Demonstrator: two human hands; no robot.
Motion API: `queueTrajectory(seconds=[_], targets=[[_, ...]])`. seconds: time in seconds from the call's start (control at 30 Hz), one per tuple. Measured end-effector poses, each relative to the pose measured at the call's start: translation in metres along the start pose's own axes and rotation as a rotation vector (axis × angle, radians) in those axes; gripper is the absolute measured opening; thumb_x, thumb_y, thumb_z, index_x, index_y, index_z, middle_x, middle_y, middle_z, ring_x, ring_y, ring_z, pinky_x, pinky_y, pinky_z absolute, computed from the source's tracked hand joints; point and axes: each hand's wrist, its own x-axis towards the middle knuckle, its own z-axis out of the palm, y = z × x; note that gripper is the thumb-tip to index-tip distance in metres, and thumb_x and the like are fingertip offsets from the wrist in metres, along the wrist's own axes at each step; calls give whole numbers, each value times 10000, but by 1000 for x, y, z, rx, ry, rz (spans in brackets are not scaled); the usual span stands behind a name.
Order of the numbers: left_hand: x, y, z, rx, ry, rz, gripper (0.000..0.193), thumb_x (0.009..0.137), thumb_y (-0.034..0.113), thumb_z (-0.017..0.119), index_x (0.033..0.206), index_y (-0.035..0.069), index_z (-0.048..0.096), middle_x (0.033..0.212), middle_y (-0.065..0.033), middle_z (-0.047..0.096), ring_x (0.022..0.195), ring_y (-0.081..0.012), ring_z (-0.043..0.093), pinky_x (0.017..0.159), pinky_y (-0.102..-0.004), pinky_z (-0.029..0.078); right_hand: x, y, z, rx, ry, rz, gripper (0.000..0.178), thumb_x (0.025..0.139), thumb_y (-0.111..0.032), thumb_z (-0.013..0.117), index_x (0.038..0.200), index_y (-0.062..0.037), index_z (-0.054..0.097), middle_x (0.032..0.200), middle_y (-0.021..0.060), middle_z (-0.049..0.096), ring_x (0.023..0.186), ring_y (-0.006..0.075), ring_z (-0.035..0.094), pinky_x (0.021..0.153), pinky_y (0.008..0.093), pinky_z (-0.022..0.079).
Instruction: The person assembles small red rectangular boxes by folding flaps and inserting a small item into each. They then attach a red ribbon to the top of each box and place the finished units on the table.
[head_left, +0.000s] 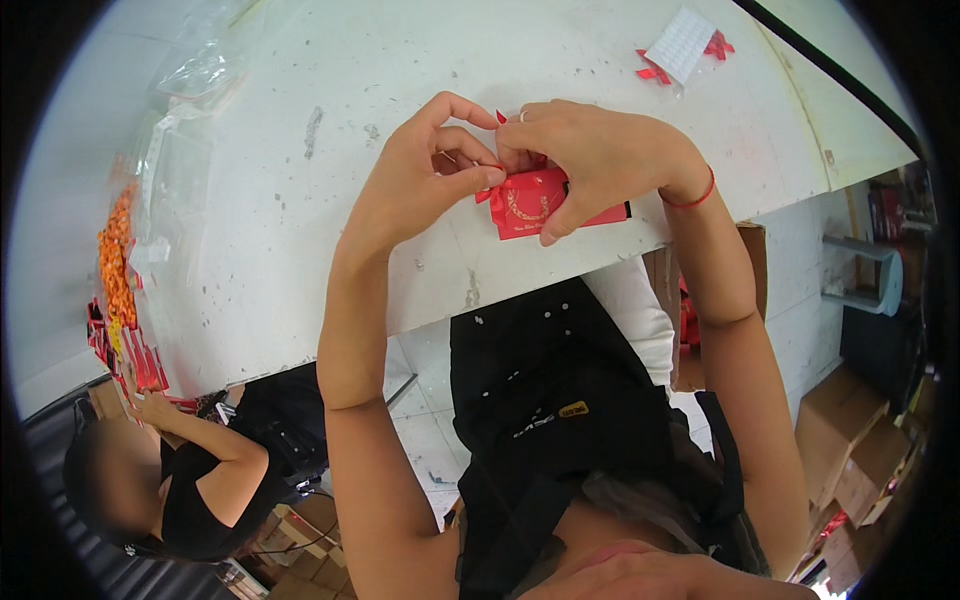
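Note:
A small red gift box (518, 212) with a gold ring-shaped print lies flat near the table's front edge. At its left end is a red ribbon (484, 196). My left hand (405, 185) pinches the ribbon between thumb and forefinger, the other fingers curled. Across the box's top lies my right hand (610, 145), its thumb on the printed face and its fingers bent at the far left corner. Its fingertips and part of the ribbon are hidden behind the hands. A dark edge shows at the box's right end.
On the white table (330, 60), a clear bag with a white sheet (680, 45) and red bows lies far right. Clear plastic (185, 150), orange packets (116, 265) and red packages line the left. A co-worker (215, 470) sits lower left. Cardboard boxes (840, 430) stand right.

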Motion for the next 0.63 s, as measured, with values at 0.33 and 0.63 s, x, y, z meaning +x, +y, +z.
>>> queueTrajectory(seconds=[0.33, 0.63], targets=[[-1, -2, -6, -34, -23, -36, 321, 847, 39, 710, 1120, 49, 542, 862, -68, 700, 794, -126, 648, 735, -266, 502, 0, -2, 0, -12, -27, 36, 488, 577, -332, 836, 889, -30, 613, 853, 126, 630, 810, 299, 604, 704, 373, 487], [0, -8, -7, 95, -108, -99, 357, 871, 28, 681, 1180, 63, 505, 952, -93, 712, 916, -155, 661, 854, -302, 514, -5, -9, -3, -88, 39, -32, 512, 629, -380, 830, 965, -54, 621, 995, 100, 627, 993, 288, 559, 819, 352, 460]])
